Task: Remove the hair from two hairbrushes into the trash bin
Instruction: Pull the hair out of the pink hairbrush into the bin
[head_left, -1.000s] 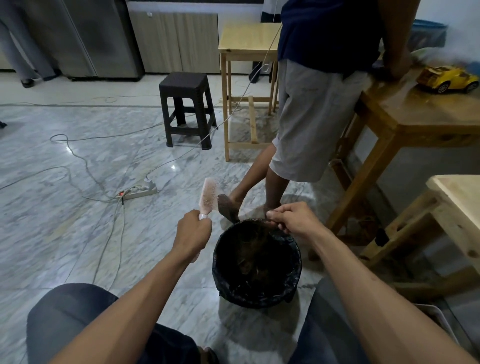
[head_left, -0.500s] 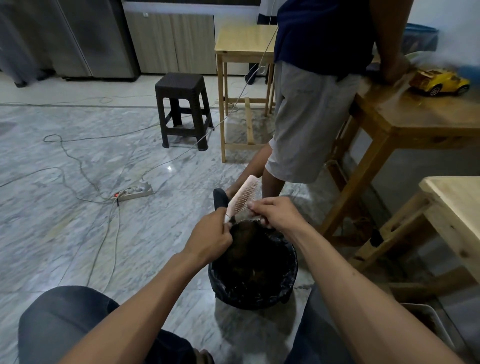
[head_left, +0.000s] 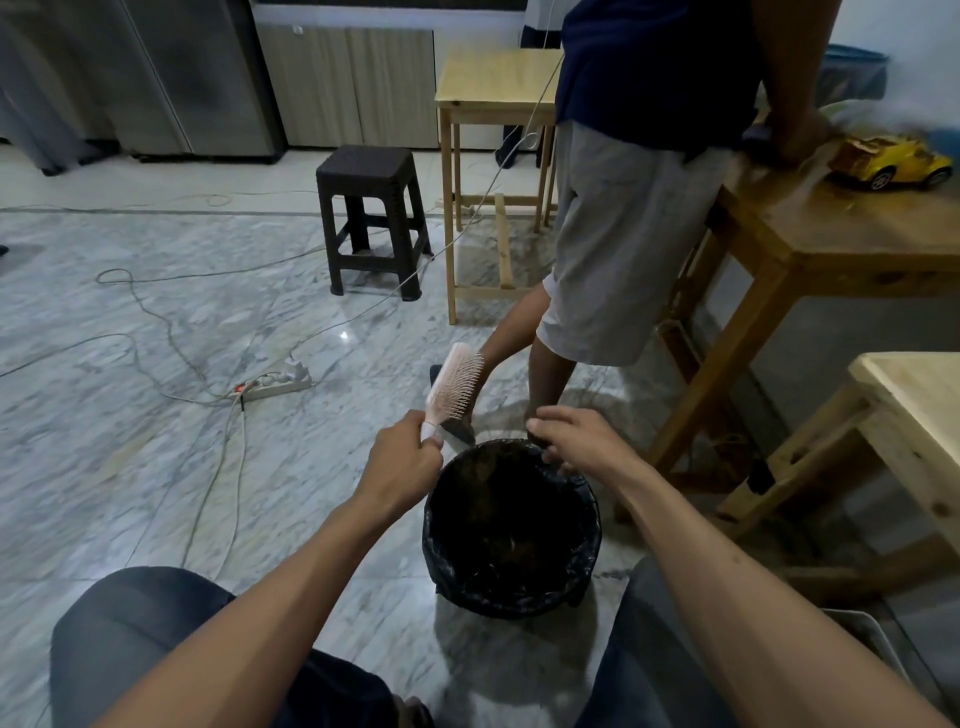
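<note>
A pink hairbrush (head_left: 453, 382) stands nearly upright, its bristles facing right; my left hand (head_left: 402, 460) grips its handle just left of the bin's rim. The trash bin (head_left: 511, 592), lined with a black bag, sits on the floor between my knees with dark hair clumps inside. Over the bin's far rim hovers my right hand (head_left: 576, 441), fingers spread and curled down. I cannot tell whether it pinches any hair. I see no second hairbrush.
A person in grey shorts (head_left: 618, 249) stands just beyond the bin, leaning on a wooden table (head_left: 841, 244) with a yellow toy car (head_left: 891, 163). Another wooden table (head_left: 919, 405) is at right. A dark stool (head_left: 371, 218), power strip (head_left: 275, 384) and cables lie on the marble floor.
The brush went from upright at the left to tilted toward my right hand, then back to nearly upright. My right hand left the bristles and now hangs open-fingered over the bin's rim.
</note>
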